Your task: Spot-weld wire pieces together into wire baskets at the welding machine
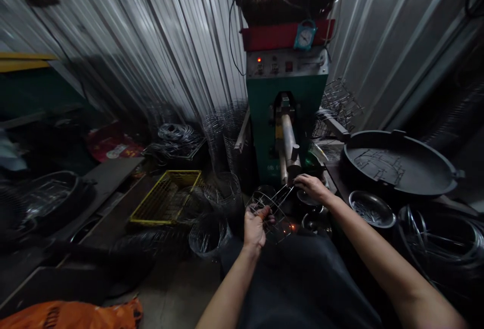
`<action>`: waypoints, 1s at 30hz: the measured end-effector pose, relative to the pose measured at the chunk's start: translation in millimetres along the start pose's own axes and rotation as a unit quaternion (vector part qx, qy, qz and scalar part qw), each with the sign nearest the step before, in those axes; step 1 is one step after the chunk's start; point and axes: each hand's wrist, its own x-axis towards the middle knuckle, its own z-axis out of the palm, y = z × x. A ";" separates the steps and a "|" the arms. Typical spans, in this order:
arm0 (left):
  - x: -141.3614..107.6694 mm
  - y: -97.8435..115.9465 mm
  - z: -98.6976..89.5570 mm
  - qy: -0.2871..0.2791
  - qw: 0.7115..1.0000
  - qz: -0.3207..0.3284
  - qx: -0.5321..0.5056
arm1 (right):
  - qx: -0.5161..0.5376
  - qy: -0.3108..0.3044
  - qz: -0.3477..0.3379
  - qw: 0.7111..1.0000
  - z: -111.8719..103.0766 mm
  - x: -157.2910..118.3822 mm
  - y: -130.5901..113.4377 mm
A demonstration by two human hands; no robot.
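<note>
My left hand point(257, 224) is closed around a small wire frame point(279, 203) made of thin bent metal rods. The far end of that frame reaches up to the tip of the arm of a green spot welding machine point(260, 112). Close beside the round electrode arm point(289, 140) is my right hand point(312, 187), its fingertips pinched together at the frame's end. What those fingertips hold is too small and dark to make out. Small orange glints point(289, 227) show below the frame, above a dark apron point(302, 278) over my lap.
To the right stand a large black pan point(427, 177) with wire pieces and a metal bowl point(372, 209) of short rods. On the left are a yellow wire basket point(151, 203) and wire-ring stacks point(209, 238). A corrugated metal wall point(181, 41) rises behind.
</note>
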 end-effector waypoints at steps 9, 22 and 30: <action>14.0 5.8 -2.5 0.001 1.000 -0.013 0.000 | 0.020 0.014 0.017 1.000 7.7 12.9 -1.4; -10.7 -10.6 -29.7 -0.031 0.993 -0.095 0.054 | -0.020 0.152 0.102 0.983 -11.6 -38.9 33.2; -10.3 -65.2 -131.5 0.126 0.974 -0.171 -0.073 | -0.101 0.230 0.043 0.967 -45.4 57.7 50.3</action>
